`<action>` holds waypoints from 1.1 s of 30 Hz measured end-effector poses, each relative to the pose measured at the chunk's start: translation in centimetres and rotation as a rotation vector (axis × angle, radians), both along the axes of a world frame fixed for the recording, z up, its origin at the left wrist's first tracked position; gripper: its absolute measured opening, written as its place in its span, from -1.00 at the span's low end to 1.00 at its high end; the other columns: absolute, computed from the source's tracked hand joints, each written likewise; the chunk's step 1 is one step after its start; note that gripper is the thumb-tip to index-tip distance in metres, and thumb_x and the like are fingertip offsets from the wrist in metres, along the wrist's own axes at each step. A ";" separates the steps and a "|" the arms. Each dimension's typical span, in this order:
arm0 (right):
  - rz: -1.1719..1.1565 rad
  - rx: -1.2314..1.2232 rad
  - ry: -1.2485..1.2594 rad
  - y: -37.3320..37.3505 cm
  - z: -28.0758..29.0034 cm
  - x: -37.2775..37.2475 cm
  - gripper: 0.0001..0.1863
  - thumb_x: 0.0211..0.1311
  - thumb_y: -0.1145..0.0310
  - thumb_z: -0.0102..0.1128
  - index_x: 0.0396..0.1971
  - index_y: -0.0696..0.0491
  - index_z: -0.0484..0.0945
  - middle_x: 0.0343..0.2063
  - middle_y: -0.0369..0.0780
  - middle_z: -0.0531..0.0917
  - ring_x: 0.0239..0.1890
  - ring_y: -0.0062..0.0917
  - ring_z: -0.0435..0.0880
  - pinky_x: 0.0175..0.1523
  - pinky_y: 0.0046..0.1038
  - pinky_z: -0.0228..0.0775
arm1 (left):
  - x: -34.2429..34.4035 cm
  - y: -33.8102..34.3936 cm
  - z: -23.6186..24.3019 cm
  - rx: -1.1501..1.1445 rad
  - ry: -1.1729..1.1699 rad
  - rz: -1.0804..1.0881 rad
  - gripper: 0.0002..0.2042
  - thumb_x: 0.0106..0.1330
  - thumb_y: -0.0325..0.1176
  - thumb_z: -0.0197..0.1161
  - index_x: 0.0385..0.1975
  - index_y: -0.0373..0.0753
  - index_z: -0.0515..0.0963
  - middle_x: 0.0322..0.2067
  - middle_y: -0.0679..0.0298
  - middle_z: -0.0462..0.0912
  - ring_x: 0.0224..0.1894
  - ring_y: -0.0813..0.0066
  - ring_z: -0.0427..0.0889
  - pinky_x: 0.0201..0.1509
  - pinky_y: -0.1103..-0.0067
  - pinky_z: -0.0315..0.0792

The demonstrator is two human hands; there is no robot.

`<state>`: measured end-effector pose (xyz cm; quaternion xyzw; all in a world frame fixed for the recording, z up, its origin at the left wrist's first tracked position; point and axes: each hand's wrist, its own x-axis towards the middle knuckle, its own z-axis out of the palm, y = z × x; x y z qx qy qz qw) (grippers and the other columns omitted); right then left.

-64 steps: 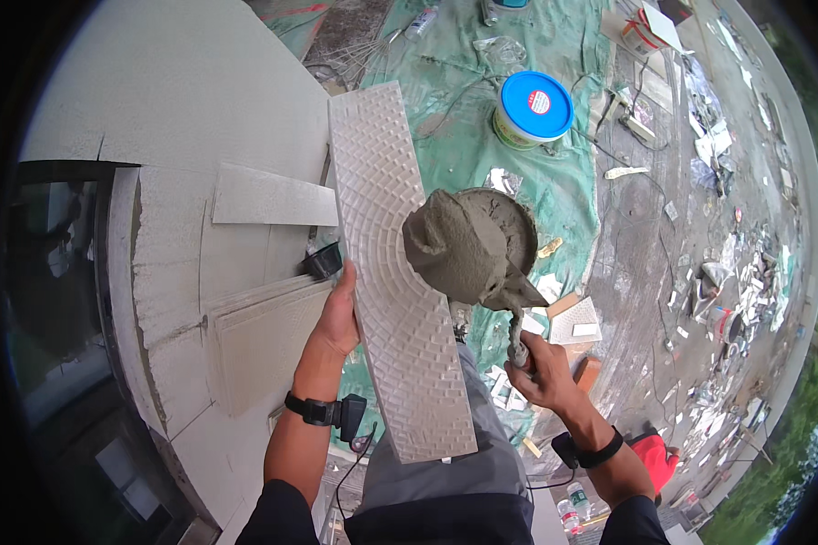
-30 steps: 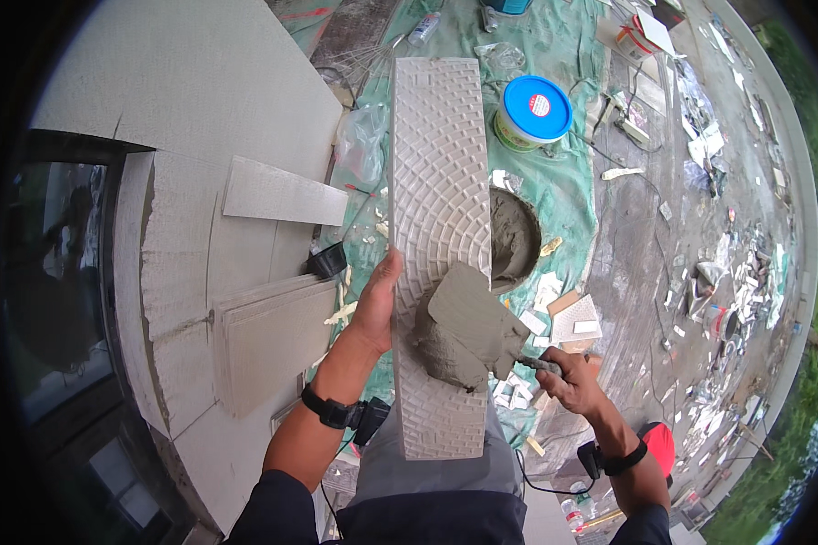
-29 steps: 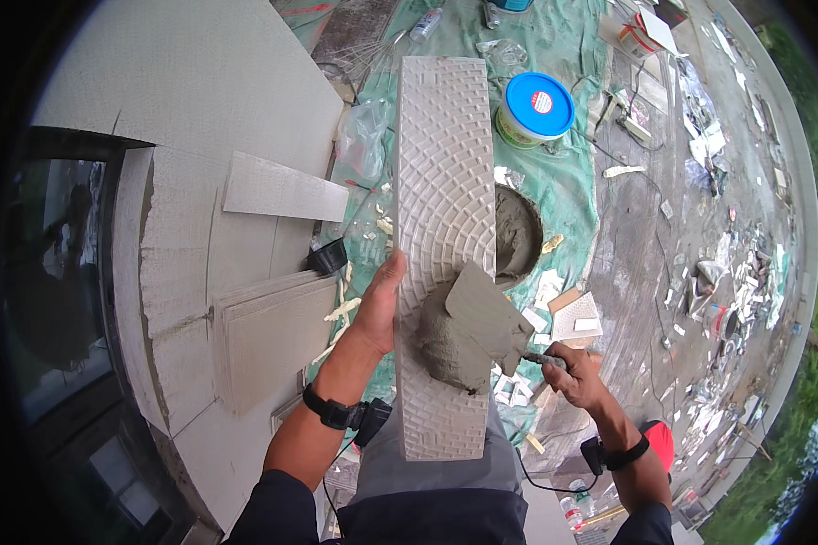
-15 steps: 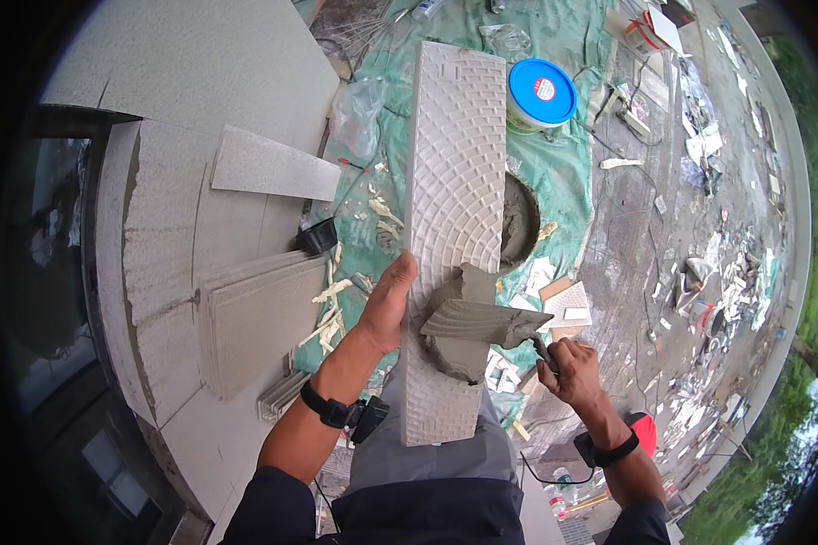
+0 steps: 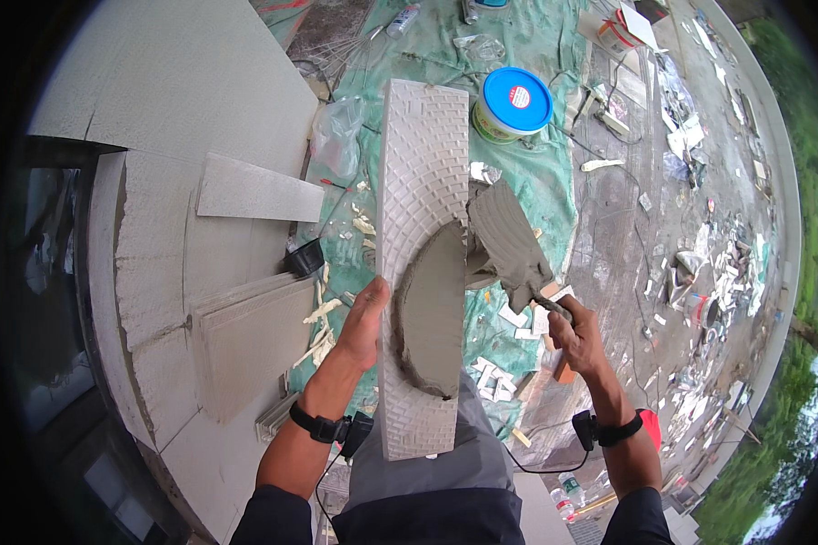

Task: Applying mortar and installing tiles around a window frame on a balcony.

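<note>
A: Where is the tile (image 5: 418,173) sitting?
B: It is standing lengthwise in front of the body, its near end overlapping the trousers (image 5: 486,454). Whether it is resting on them, nobody can tell from here.

A: And the hands?
B: The left hand (image 5: 364,325) is grasping the tile by its left long edge, with most of its fingers hiding underneath. The right hand (image 5: 577,331) is clenching its fingers around the handle of the trowel (image 5: 504,227). The blade is hovering just beside the tile's right edge and carrying a ridged coat of mortar (image 5: 434,318). Whether blade and tile are touching is staying unclear.

A: How is the tile likely to be handling?
B: It is looking stiff, probably brittle, and is likely feeling heavier towards the middle, where the mortar is lying in a smooth half-oval reaching the right edge. The left hand is supporting it near that load, which is seeming a sensible place.

A: Is anything looking slippery?
B: The mortar is, presumably: soft, wet and clinging. The bare left edge is offering the drier hold, while the raised grid on the face is probably giving the mortar some grip.
</note>
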<state>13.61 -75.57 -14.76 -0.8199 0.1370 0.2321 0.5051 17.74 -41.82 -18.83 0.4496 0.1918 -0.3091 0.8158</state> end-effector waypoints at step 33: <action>0.411 0.026 0.278 0.9 -2.0 -11.6 -0.60 0.29 0.07 0.08 -0.30 0.18 0.53 -0.65 -0.04 0.47 -0.61 -0.20 0.46 -0.44 -0.28 0.31 | 9.8 1.5 -1.1 0.088 -0.008 0.324 -0.35 0.44 0.14 -0.08 0.30 -0.29 0.21 0.21 0.11 0.38 0.21 0.27 0.43 0.27 0.34 0.33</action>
